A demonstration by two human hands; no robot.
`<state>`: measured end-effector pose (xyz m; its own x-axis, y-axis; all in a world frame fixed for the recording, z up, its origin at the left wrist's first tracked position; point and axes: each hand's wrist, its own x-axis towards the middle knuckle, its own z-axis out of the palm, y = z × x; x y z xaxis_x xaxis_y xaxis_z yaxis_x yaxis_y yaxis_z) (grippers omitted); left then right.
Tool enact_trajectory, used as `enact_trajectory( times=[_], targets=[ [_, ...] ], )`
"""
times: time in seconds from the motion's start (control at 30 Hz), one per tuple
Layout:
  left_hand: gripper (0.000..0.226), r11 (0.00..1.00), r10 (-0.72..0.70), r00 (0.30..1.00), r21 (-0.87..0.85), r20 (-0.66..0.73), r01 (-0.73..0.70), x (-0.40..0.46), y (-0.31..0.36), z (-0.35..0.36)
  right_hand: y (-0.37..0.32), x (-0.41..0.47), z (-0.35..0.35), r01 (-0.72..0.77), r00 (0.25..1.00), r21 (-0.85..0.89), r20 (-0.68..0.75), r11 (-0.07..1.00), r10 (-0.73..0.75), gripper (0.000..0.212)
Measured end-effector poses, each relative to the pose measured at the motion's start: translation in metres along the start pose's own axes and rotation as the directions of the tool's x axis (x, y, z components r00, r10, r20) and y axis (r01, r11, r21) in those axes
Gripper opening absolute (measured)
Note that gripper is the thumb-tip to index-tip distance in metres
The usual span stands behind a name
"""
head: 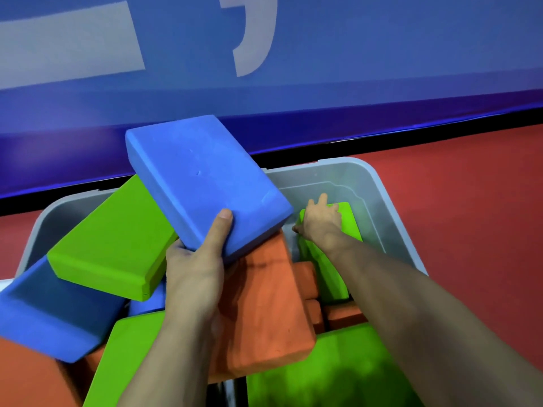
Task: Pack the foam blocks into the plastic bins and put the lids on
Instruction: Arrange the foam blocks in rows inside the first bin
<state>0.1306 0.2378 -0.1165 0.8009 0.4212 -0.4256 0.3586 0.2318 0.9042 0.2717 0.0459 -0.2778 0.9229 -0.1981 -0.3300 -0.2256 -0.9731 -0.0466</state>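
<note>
1. Your left hand (pixel 195 268) grips the near corner of a blue foam block (pixel 202 180) — thumb flat along its top face, the other fingers curled underneath and hidden. The block is tilted, its far end raised above the bin's back edge.
2. Your right hand (pixel 321 223) rests on top of a green block (pixel 326 259) that stands on edge against the bin's right side. The fingers are spread a little and lie over its far end, with the thumb (pixel 297 229) out to the left; whether they curl round the block you cannot tell.
3. The clear plastic bin (pixel 367 183) sits on the floor in front of you, its right rear corner bare inside.
4. Loose blocks crowd the rest of it: a large orange block (pixel 264 312) lies under the held blue one, a green block (pixel 114 242) leans to the left, and a second blue block (pixel 50 315) hangs over the bin's left edge.
5. More green foam (pixel 329 368) lies at the near edge.
6. The floor (pixel 470 207) is red — behind the bin runs a black strip, then a blue wall (pixel 352 83) with pale grey markings.
</note>
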Motion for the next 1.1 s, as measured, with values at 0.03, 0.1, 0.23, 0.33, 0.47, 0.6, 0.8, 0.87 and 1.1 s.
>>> enact_trajectory(
  times=[0.03,0.1,0.23,0.33,0.47,0.6,0.8,0.87,1.1],
  targets=[
    [0.047,1.0,-0.018,1.0,-0.019,-0.005,0.017,-0.001,0.001,-0.001,-0.001,-0.002,-0.006,0.003,1.0,0.03,0.019,1.0,-0.004,0.066],
    [0.042,0.997,-0.051,0.999,-0.056,-0.015,0.05,-0.005,0.003,-0.002,0.001,-0.007,-0.021,0.029,0.999,0.09,0.019,0.995,-0.031,0.057],
    [0.039,0.992,-0.086,0.996,-0.092,-0.027,0.083,-0.012,0.01,-0.003,0.015,-0.033,-0.045,0.105,0.99,0.183,-0.112,0.977,-0.086,0.06],
    [0.036,0.989,-0.096,0.995,-0.116,-0.033,0.091,-0.018,0.012,-0.003,0.029,-0.057,-0.045,0.142,0.967,0.28,-0.244,0.95,-0.072,0.061],
    [0.04,0.988,-0.092,0.995,-0.129,-0.032,0.087,-0.022,0.012,-0.005,0.038,-0.086,-0.043,0.178,0.925,0.441,-0.379,0.88,0.003,0.061],
    [0.043,0.983,-0.11,0.994,-0.152,-0.024,0.105,-0.024,0.014,-0.006,0.038,-0.111,-0.047,0.296,0.846,0.472,-0.534,0.83,0.002,0.058],
    [0.055,0.987,-0.081,0.996,-0.145,-0.031,0.076,-0.023,0.01,-0.006,0.027,-0.119,-0.095,0.484,0.676,0.393,-0.735,0.782,-0.049,0.052],
    [0.059,0.987,-0.081,0.996,-0.144,-0.042,0.074,-0.024,0.009,-0.006,0.029,-0.117,-0.107,0.536,0.651,0.399,-0.757,0.744,-0.063,0.052],
    [0.055,0.984,-0.076,0.997,-0.165,-0.004,0.074,-0.026,0.013,-0.007,0.05,-0.092,-0.096,0.621,0.76,0.52,-0.582,0.587,-0.289,0.068]
  ],
)
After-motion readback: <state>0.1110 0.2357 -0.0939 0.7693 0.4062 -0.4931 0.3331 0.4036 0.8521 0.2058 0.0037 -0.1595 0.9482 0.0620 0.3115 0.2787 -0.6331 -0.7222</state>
